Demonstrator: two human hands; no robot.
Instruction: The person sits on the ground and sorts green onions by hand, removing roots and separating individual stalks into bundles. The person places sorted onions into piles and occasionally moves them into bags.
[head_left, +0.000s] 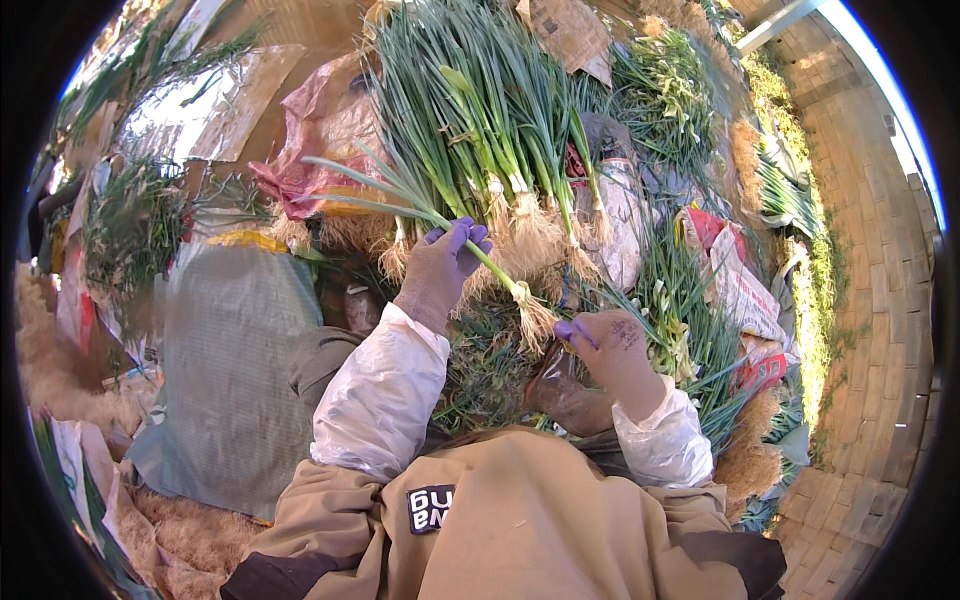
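Note:
My left hand (437, 276), in a purple-fingered work glove, grips one green onion (495, 264) by its pale stalk. Its leaves point up and left, and its roots hang down to the right. Beside those root tips is my right hand (613, 351), similarly gloved, with thumb and fingers drawn together. A small yellowish bit shows below its thumb; whether the fingers pinch it or the roots is unclear. Just beyond both hands lies a large heap of green onions (465, 105), leaves away from me and bushy roots towards me.
On the left a grey-green woven sheet (236, 367) covers something. A pink plastic sack (330, 127) lies beside the heap. To my right are more green onions (675, 307) and a printed white sack (742, 285). Loose leaf trimmings (480, 367) cover the ground between my boots. Brick paving (862, 262) runs along the far right.

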